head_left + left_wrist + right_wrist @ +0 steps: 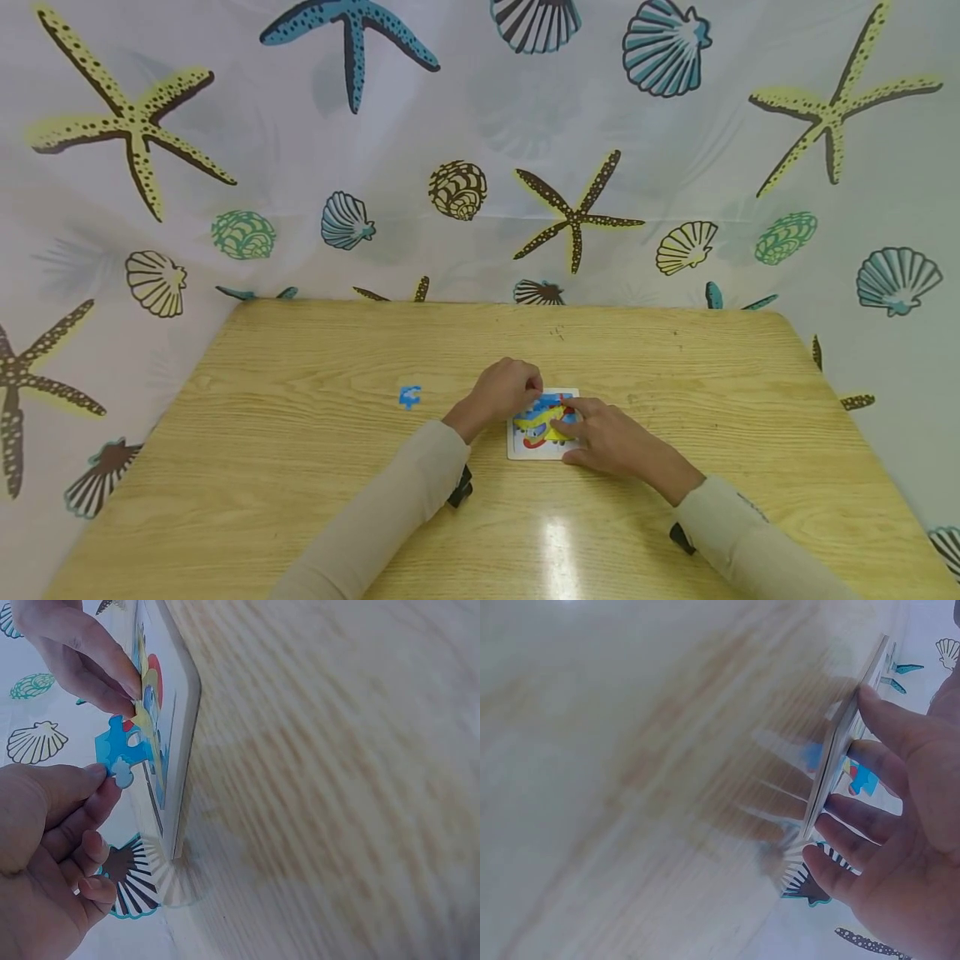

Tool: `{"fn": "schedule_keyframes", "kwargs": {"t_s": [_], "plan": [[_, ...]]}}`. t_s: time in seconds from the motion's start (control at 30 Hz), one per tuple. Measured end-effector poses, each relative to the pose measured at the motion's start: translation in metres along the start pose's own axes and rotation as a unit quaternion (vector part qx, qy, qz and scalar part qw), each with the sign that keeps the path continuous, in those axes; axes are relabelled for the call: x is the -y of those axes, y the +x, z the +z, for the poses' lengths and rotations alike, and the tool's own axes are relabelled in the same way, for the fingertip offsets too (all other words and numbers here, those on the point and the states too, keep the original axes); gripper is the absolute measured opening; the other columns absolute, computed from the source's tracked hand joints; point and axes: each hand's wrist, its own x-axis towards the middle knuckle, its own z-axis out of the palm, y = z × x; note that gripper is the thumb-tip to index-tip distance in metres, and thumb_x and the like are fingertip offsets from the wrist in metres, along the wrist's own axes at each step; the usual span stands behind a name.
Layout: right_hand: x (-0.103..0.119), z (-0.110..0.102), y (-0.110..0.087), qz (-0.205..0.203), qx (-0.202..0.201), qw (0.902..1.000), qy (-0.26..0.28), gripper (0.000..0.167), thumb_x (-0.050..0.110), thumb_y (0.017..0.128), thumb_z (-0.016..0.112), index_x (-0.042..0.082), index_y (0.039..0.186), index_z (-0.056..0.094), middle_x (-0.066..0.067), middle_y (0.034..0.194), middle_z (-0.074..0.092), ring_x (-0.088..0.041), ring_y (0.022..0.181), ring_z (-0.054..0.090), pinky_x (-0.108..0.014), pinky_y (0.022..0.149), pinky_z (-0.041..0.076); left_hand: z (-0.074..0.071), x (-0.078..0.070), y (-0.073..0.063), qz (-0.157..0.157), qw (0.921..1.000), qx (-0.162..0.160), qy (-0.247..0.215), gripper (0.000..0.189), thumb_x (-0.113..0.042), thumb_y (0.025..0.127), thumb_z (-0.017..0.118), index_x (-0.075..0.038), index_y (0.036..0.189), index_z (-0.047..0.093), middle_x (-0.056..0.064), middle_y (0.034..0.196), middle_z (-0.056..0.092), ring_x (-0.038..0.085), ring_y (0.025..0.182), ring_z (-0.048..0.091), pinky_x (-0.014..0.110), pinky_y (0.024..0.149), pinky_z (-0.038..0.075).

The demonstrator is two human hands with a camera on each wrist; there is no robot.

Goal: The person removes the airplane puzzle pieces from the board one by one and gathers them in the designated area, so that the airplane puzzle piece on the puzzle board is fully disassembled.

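Note:
Between thumb and index finger, my left hand (504, 390) pinches a blue jigsaw piece (118, 748) with knobbed edges, held tilted at the puzzle board in the left wrist view. The small square puzzle board (522, 453) has a white border and lies flat on the table, with a colourful blue, yellow and red picture in it. My right hand (611, 435) rests on its right side, thumb at the near edge and extended fingers over the picture. These fingers cover part of the picture. Another blue jigsaw piece (409, 397) lies apart, left of the board.
The wooden table (315, 350) reaches away on all sides of the board. Behind it and at its sides hangs a white curtain (420, 117) printed with starfish and shells. A dark wrist strap (461, 487) shows under the left sleeve.

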Motion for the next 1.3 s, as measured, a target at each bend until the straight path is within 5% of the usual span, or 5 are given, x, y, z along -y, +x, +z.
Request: {"fn": "schedule_keyframes", "kwargs": {"t_s": [0.6, 1.1, 1.3], "plan": [[0.001, 0.001, -0.002, -0.003, 0.003, 0.9999, -0.013, 0.049, 0.039, 0.09, 0.061, 0.014, 0.132, 0.057, -0.021, 0.14, 0.048, -0.036, 0.13, 0.044, -0.052, 0.097, 0.044, -0.005, 0.008, -0.003, 0.004, 0.9994, -0.022, -0.026, 0.01, -0.02, 0.091, 0.063, -0.014, 0.087, 0.07, -0.003, 0.086, 0.065, 0.013, 0.08, 0.053, 0.029, 0.076, 0.046], [0.001, 0.002, -0.002, 0.001, 0.003, 1.0, -0.008, 0.049, 0.039, 0.091, 0.061, 0.013, 0.132, 0.057, -0.021, 0.142, 0.046, -0.037, 0.13, 0.044, -0.053, 0.097, 0.044, -0.011, 0.024, -0.007, -0.011, 0.9977, 0.011, -0.067, 0.01, -0.017, 0.095, 0.058, -0.012, 0.088, 0.063, -0.001, 0.087, 0.061, 0.014, 0.082, 0.052, 0.036, 0.088, 0.047], [0.001, 0.003, -0.002, 0.005, 0.006, 1.0, -0.006, 0.049, 0.039, 0.091, 0.061, 0.013, 0.133, 0.056, -0.021, 0.143, 0.044, -0.037, 0.131, 0.043, -0.054, 0.097, 0.043, -0.016, 0.034, -0.012, -0.011, 0.997, 0.003, -0.076, 0.01, -0.015, 0.094, 0.058, -0.013, 0.086, 0.064, -0.001, 0.087, 0.062, 0.014, 0.08, 0.053, 0.031, 0.077, 0.047]]}}
